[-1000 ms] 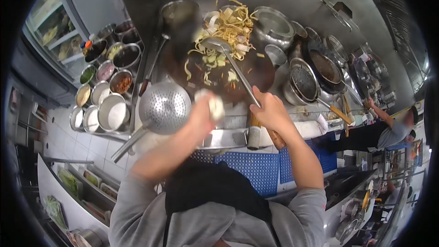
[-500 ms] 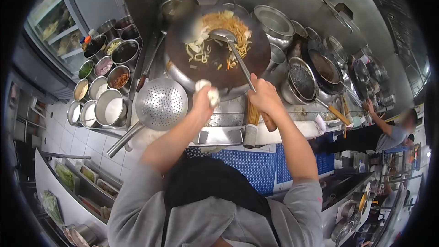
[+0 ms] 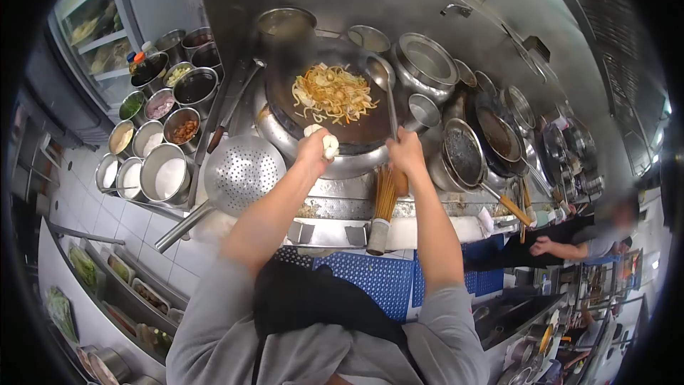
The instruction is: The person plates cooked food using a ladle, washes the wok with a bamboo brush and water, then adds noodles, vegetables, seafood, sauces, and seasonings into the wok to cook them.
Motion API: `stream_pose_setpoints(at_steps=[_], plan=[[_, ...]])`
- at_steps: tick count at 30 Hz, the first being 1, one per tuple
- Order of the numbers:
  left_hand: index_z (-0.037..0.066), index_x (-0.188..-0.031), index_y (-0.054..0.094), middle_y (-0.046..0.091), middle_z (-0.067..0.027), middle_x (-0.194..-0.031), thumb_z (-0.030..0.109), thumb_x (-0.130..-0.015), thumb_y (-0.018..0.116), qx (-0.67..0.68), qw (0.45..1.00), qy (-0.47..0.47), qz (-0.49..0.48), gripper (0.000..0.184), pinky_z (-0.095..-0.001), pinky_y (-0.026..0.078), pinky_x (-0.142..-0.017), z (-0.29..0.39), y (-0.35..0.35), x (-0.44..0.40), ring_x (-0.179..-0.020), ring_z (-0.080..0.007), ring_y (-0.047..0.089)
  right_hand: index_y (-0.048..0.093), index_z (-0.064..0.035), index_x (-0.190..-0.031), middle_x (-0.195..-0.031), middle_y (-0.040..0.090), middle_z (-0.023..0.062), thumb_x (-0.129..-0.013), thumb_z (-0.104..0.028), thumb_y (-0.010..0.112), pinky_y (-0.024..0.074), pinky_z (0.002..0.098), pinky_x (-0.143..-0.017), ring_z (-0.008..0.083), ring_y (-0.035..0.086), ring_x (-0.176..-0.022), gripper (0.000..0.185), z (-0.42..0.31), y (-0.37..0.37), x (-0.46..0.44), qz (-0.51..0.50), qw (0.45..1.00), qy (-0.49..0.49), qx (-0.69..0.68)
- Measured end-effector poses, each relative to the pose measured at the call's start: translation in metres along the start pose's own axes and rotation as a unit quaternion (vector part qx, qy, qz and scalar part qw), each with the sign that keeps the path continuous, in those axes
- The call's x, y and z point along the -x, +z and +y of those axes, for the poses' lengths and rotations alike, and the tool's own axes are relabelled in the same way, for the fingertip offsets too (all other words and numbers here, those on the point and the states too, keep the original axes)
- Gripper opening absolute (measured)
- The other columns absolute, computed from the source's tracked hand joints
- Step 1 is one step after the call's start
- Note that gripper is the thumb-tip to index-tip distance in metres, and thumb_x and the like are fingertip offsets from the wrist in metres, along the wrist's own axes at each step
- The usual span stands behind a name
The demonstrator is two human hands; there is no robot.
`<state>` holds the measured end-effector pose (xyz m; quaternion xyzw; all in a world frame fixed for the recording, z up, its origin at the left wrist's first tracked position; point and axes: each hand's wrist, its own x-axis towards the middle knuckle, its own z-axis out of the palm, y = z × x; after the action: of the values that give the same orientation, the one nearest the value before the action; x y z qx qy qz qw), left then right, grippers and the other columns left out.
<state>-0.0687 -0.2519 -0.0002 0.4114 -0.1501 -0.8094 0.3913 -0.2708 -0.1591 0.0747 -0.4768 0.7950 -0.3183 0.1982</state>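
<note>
My left hand (image 3: pixel 311 151) is closed around a folded white cloth (image 3: pixel 329 147) at the near left rim of the wok (image 3: pixel 349 132). Whether it also grips a wok handle is hidden. Noodles (image 3: pixel 335 93) with pale pieces and orange shreds lie heaped in the middle of the wok. In my right hand (image 3: pixel 406 152) is the ladle (image 3: pixel 391 103), its wooden grip end showing below the fist. The ladle's bowl rests up at the right inner side of the wok, apart from the noodles. A bamboo wok brush (image 3: pixel 385 203) lies just below my right hand.
A perforated strainer (image 3: pixel 244 175) lies left of the wok, near several steel ingredient pots (image 3: pixel 165 175). Another ladle (image 3: pixel 235 103) leans behind it. To the right are a wire strainer (image 3: pixel 464 148) and stacked pans. Another person (image 3: pixel 577 242) stands at far right.
The noodles have gone from spread at the far side to a heap in the middle. The ladle's bowl has moved from among them to the right side. The other person's arm has lowered.
</note>
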Motion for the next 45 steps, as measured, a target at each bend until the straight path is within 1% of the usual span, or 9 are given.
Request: stream_pose_setpoints(at_steps=[3,8,12,19,24,27,35,40,45], plan=[[0.01,-0.087,0.061,0.062,-0.006,-0.073,0.011,-0.079,0.065,0.012,1.0,0.002,0.016,0.009,-0.036,0.041,-0.046,-0.001,0.002,-0.004,-0.059,-0.0199,0.061,0.061,0.0036,-0.093,-0.061,0.058,0.0092,-0.086,-0.007,0.063,0.0434,0.0335,-0.039,0.0184,0.058,-0.043,0.013,-0.036,0.014,-0.045,-0.11,0.974,0.077,-0.181],[0.011,-0.087,0.063,0.065,-0.0049,-0.075,0.015,-0.078,0.067,-0.012,1.0,0.004,0.001,0.011,-0.0368,0.043,-0.049,-0.003,-0.003,-0.006,-0.061,-0.0201,0.062,0.062,0.0056,-0.111,-0.074,0.066,0.0206,-0.083,-0.006,0.06,0.0553,0.0423,-0.052,0.0274,0.07,-0.063,0.03,-0.03,0.025,-0.015,-0.042,0.919,-0.287,0.268],[0.009,-0.088,0.064,0.066,-0.0061,-0.078,0.016,-0.079,0.067,-0.036,0.999,-0.014,-0.002,0.012,-0.0375,0.046,-0.051,0.001,-0.006,-0.006,-0.062,-0.0204,0.064,0.039,0.0062,-0.144,-0.079,0.066,0.0287,-0.08,-0.006,0.056,0.057,0.0487,-0.06,0.0377,0.07,-0.069,0.067,-0.006,-0.024,0.071,-0.11,0.812,-0.279,0.501],[0.006,-0.099,0.06,0.066,-0.0087,-0.082,0.016,-0.086,0.065,-0.012,1.0,-0.015,0.024,0.017,-0.0371,0.05,-0.048,-0.005,-0.001,-0.015,-0.067,-0.02,0.065,0.049,0.0021,-0.141,-0.066,0.063,0.0209,-0.085,-0.011,0.062,0.0536,0.0431,-0.055,0.0333,0.065,-0.056,0.059,-0.044,-0.044,0.161,-0.053,0.942,-0.218,0.248],[0.012,-0.1,0.058,0.064,-0.0048,-0.083,0.02,-0.091,0.059,-0.001,0.999,-0.041,0.002,0.012,-0.036,0.045,-0.047,0.029,0.02,0.091,-0.063,-0.0192,0.062,0.046,-0.0027,-0.145,-0.06,0.056,0.0011,-0.091,-0.008,0.058,0.0416,0.0238,-0.041,0.0064,0.052,-0.043,0.056,-0.123,-0.13,0.203,-0.278,0.958,0.073,0.015],[0.017,-0.096,0.057,0.061,-0.0019,-0.076,0.021,-0.09,0.056,-0.027,0.998,-0.031,-0.044,0.008,-0.0352,0.045,-0.05,0.006,-0.005,0.042,-0.063,-0.0189,0.059,0.051,0.003,-0.137,-0.085,0.066,0.0265,-0.088,-0.014,0.059,0.0533,0.0447,-0.074,0.0403,0.068,-0.08,0.053,-0.102,-0.074,0.163,-0.186,0.959,-0.071,0.2],[0.016,-0.093,0.057,0.059,-0.0032,-0.075,0.011,-0.087,0.054,0.05,0.999,0.003,-0.002,0.009,-0.0343,0.046,-0.049,-0.03,-0.035,0.137,-0.061,-0.0164,0.059,0.051,0.006,-0.135,-0.094,0.063,0.036,-0.085,-0.013,0.064,0.0484,0.0458,-0.089,0.0488,0.062,-0.099,0.055,-0.084,-0.047,0.154,-0.086,0.979,-0.071,0.169],[0.014,-0.095,0.058,0.063,-0.003,-0.078,0.017,-0.09,0.059,0.05,0.998,0.01,-0.021,0.006,-0.0368,0.048,-0.052,-0.012,-0.014,0.054,-0.066,-0.0179,0.062,0.048,-0.0003,-0.143,-0.062,0.056,0.0022,-0.09,-0.012,0.063,0.0402,0.0261,-0.041,0.0067,0.047,-0.043,0.057,-0.088,-0.08,0.199,-0.195,0.98,0.018,-0.01],[0.018,-0.096,0.058,0.063,-0.0013,-0.08,0.023,-0.09,0.059,-0.009,0.999,-0.043,-0.006,0.008,-0.0369,0.044,-0.054,0.011,0.012,0.073,-0.067,-0.0187,0.061,0.047,0.0022,-0.142,-0.064,0.06,0.0114,-0.089,-0.013,0.061,0.0474,0.0316,-0.046,0.0145,0.059,-0.046,0.057,-0.076,-0.134,0.195,-0.237,0.959,-0.019,0.156]])
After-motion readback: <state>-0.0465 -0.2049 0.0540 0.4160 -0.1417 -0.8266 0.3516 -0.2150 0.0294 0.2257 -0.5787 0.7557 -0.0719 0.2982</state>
